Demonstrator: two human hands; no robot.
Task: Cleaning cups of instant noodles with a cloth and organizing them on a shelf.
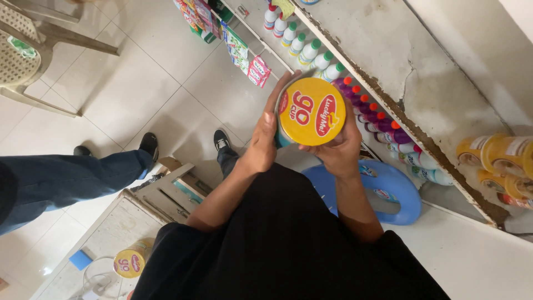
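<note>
Left hand (pixel 261 145) and right hand (pixel 336 150) both gripping yellow-lidded cup (pixel 311 111); lid facing camera, long axis pointing away toward floor

Both bare forearms are raised before the chest. The left hand (pixel 265 138) is curled, fingers extended upward; the right hand (pixel 335 151) is cupped opposite it, wrists bent inward, palms facing.

Cup (pixel 311 111) lid yellow with a red oval and red figures; stool (pixel 388 186) blue; near shirt (pixel 288 250) black; left trousers (pixel 61 178) dark blue; far bottles (pixel 302 47) white, green-capped; right bottles (pixel 377 119) purple, orange-capped.
</note>
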